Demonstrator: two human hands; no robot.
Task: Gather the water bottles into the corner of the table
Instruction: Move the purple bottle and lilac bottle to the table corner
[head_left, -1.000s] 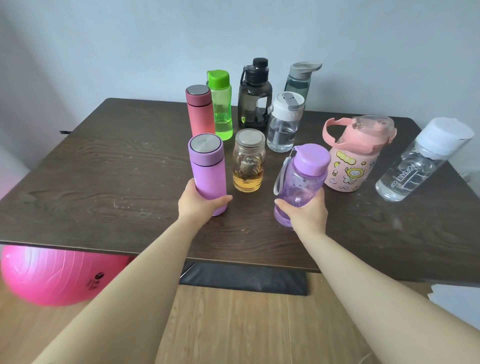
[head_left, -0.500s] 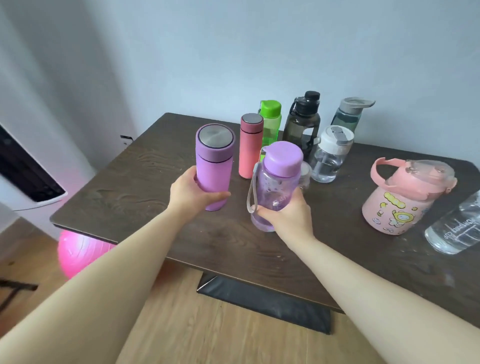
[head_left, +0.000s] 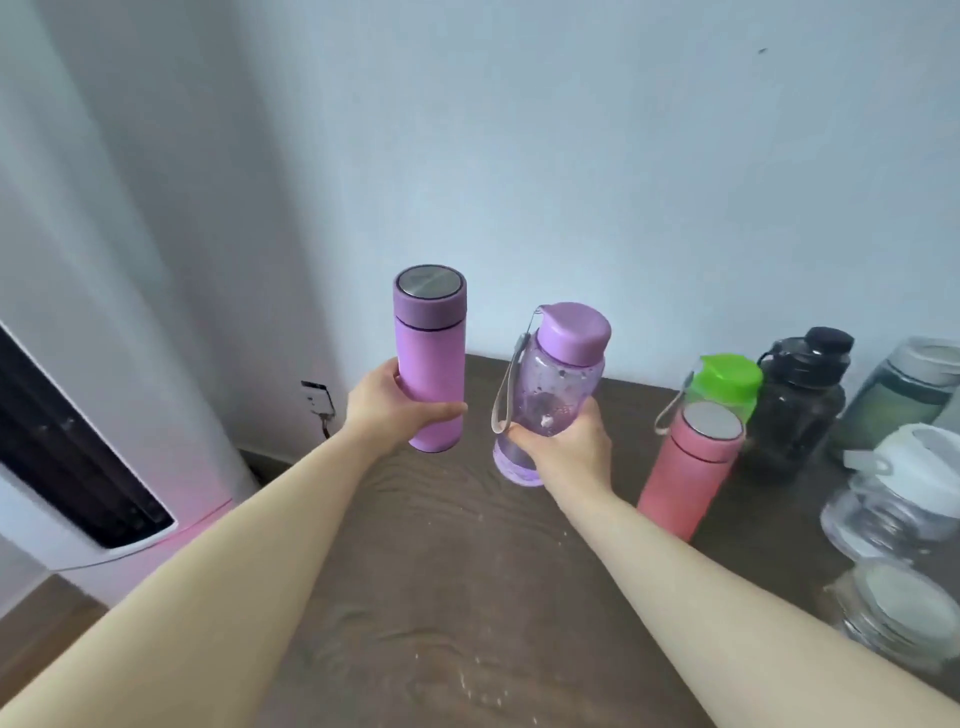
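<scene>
My left hand (head_left: 387, 413) grips a purple steel-topped flask (head_left: 430, 358), held upright in the air above the far left corner of the dark wooden table (head_left: 457, 597). My right hand (head_left: 566, 447) holds a clear purple bottle (head_left: 556, 384) with a purple cap and grey strap, just right of the flask and above the table. To the right stand a pink flask (head_left: 688, 475), a green-capped bottle (head_left: 727, 382), a black bottle (head_left: 800, 400), a grey-green bottle (head_left: 904, 395), a clear white-lidded bottle (head_left: 898, 493) and a glass jar (head_left: 893, 613).
A white wall runs close behind the table's far edge. A white standing appliance (head_left: 78, 467) with a dark vent is on the floor at the left, beside a wall socket (head_left: 317, 400).
Both hands have carried their purple bottles away from me and to the left, toward the far left corner. The view has swung left, so the other bottles now sit at the right.
</scene>
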